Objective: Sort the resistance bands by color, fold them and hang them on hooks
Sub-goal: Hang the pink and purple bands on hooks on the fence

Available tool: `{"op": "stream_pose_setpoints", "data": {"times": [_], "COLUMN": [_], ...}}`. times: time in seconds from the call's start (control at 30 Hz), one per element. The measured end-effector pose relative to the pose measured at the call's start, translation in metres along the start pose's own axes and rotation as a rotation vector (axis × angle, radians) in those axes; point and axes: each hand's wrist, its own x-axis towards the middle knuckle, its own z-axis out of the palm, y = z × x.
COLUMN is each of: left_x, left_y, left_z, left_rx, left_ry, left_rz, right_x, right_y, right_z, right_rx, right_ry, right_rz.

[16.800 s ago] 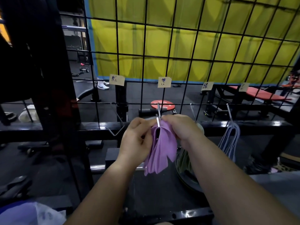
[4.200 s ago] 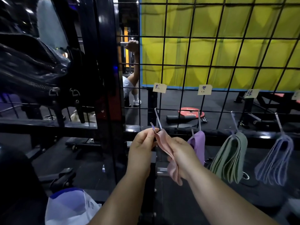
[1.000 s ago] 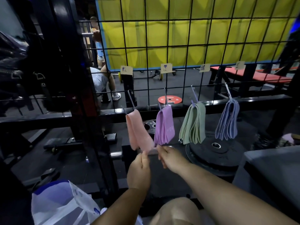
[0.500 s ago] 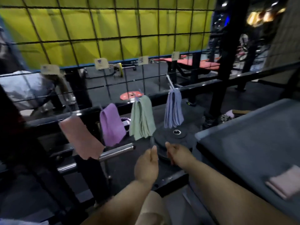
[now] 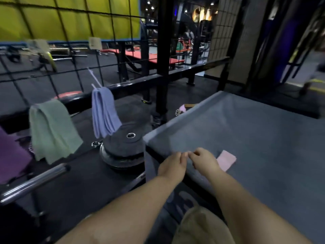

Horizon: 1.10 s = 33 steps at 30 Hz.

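While both hands hover low over the near corner of the table (image 5: 255,131), neither one grips anything. The left hand (image 5: 171,164) has its fingers loosely bent. The right hand (image 5: 204,160) is loosely curled too, and its fingertips come close to the left hand's. A folded pink band (image 5: 226,160) lies flat on the table just beyond the right hand, a soft matte rectangle with one end hidden behind it; whether the hand touches the band cannot be told.

The table top is smooth, dull grey, with a thin raised lip along its edge. To the left stands a black wire grid (image 5: 73,55) with square openings, in front of a yellow padded wall (image 5: 70,18). A thin pale hook (image 5: 95,78) sticks out of the grid and carries a bundle of lavender-blue bands (image 5: 103,111), draped in limp flat folds. Farther left hangs a wider sage-green bundle (image 5: 51,129), and a purple one (image 5: 10,155) is cut off by the frame edge. Below the blue bands sits a stack of round black weight plates (image 5: 123,147) with a shiny metal ring at the centre. A polished steel bar (image 5: 33,180) juts out at lower left.
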Motion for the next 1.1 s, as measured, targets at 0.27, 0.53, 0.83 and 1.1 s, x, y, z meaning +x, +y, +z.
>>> {"op": "stream_pose_setpoints", "data": {"times": [0.27, 0.53, 0.83, 1.1], "left_x": [0.023, 0.024, 0.038, 0.050], "left_y": [0.034, 0.037, 0.043, 0.056], "left_z": [0.051, 0.069, 0.065, 0.021], "left_rx": [0.086, 0.091, -0.189, -0.734], "left_ry": [-0.156, -0.258, -0.144, -0.085], "left_rz": [0.056, 0.016, -0.056, -0.081], "right_x": [0.001, -0.004, 0.002, 0.005], "right_y": [0.065, 0.097, 0.098, 0.047], "right_z": [-0.041, -0.056, -0.056, -0.069], "right_rx": [-0.083, -0.184, 0.014, 0.277], "right_ry": [0.146, -0.110, 0.058, 0.173], "right_rz": [0.158, 0.212, 0.094, -0.124]}}
